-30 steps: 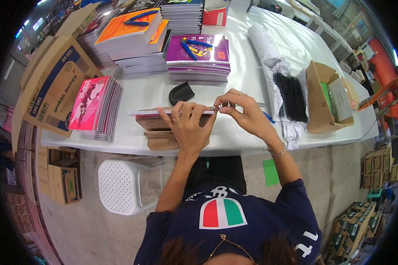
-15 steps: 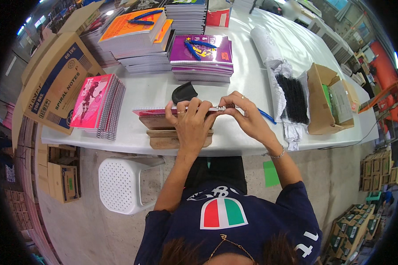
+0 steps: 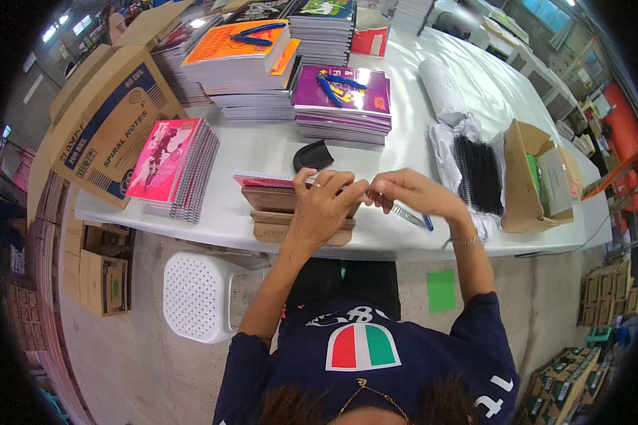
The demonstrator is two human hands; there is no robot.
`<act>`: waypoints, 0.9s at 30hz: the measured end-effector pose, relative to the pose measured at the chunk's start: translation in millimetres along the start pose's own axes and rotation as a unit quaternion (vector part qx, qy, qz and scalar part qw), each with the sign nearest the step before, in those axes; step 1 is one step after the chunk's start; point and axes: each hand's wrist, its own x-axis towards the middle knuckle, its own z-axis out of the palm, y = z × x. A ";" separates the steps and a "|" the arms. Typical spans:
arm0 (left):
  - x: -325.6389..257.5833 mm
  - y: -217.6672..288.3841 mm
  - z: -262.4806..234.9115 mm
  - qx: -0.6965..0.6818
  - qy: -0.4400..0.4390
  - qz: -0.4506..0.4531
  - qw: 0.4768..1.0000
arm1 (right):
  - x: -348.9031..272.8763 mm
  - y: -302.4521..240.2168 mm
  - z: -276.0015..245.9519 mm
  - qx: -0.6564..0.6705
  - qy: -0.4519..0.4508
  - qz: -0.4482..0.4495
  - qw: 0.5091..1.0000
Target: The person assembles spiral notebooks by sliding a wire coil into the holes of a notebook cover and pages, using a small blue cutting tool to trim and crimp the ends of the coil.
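Note:
A pink-covered notebook stands on edge in a slotted wooden block near the table's front edge. My left hand is wrapped over its right part, with the fingers behind and the thumb in front, hiding much of it. Just right of the notebook's end, my right hand pinches a metal spiral wire. The loose part of this wire slants down to the right beneath the hand. Behind my left hand lies a curved black piece. A blue-handled tool shows partly below my right hand.
Finished pink spiral notebooks are piled at left beside a large carton. Purple notebooks with blue pliers on top stand behind. Black coils in white wrapping and an open carton sit at right.
My right hand has moved slightly right from the notebook's end, and a length of spiral wire now shows beneath it. My left hand keeps its hold. The whole view has shifted a little.

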 end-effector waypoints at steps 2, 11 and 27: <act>-1.3 -2.8 3.2 -0.017 0.025 0.016 0.999 | 24.1 9.9 -21.8 -0.028 -0.019 -0.014 0.999; 0.8 -3.8 8.9 -0.001 0.021 0.030 0.999 | 141.1 82.8 11.1 -0.375 0.112 -0.230 0.891; 4.1 7.4 0.0 -0.004 0.036 -0.006 0.999 | 43.2 47.3 -7.8 0.348 0.014 -0.106 0.931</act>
